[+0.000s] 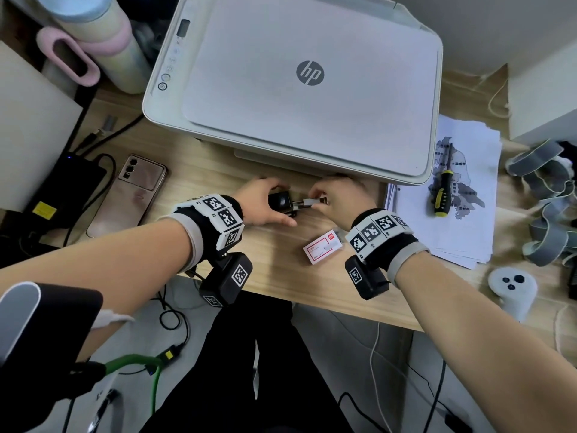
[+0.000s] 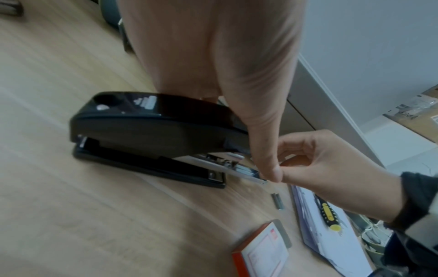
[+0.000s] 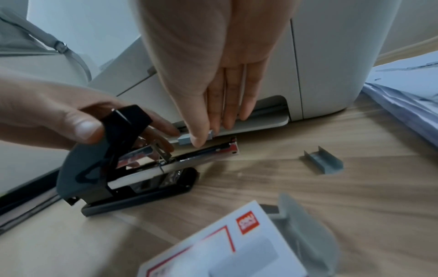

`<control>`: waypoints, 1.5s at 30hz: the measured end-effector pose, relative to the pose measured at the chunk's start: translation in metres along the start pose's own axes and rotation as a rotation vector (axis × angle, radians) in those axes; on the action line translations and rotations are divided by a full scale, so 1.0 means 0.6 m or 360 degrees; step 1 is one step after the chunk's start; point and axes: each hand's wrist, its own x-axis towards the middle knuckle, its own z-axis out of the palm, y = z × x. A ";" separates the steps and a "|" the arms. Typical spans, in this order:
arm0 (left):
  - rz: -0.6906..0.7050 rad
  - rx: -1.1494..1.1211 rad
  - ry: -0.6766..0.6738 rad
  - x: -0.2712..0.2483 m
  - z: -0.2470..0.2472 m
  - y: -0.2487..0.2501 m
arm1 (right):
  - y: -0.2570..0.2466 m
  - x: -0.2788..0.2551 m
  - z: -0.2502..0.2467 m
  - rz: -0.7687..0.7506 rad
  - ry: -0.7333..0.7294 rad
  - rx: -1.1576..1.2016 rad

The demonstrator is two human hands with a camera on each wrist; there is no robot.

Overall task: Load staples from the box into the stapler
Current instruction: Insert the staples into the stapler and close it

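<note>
Gripping the glossy black plastic stapler point(image 1: 282, 204) on the pale wood-grain desk point(image 1: 274, 276): left hand point(image 1: 260, 201), thumb and fingers curled round the raised, rounded top cover. Hinged open at the rear; bright metal staple channel point(image 3: 201, 155) exposed and angled out past the flat black base, just in front of the white matt-plastic printer point(image 1: 293, 82).

Pinched between thumb and fingertips of the right hand point(image 1: 338, 198): short grey metal strip of staples point(image 3: 194, 138), held directly above the open channel, close to it; contact not determinable. Remaining fingers straight and together.

Lying flat near the desk's front edge, between the wrists: small white cardboard staple box with red border point(image 1: 321, 246), grey inner tray slid partly out at one end. Loose on the desk beside it, well apart from the stapler: second short block of grey staples point(image 3: 323, 162), U-shaped in section, legs up.

Noted elsewhere:
- Stack of white printed sheets point(image 1: 462, 226) right of the printer, smooth, corners fanned.
- Black-and-yellow-handled screwdriver point(image 1: 443, 190) resting on that stack.
- Pink glossy smartphone point(image 1: 131, 195) face down at left.
- White rounded handheld controller point(image 1: 512, 290) at the right front edge.
</note>
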 end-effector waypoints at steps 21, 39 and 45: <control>-0.0065 -0.0077 0.0035 0.006 0.002 -0.035 | 0.005 0.012 0.016 -0.0022 0.0016 -0.0072; -0.0134 0.0260 -0.0039 0.004 -0.001 -0.052 | -0.057 -0.014 0.087 0.0827 0.0154 0.1513; -0.0120 0.0228 -0.0023 0.002 0.000 -0.052 | -0.069 -0.021 0.089 0.0930 0.0072 0.1835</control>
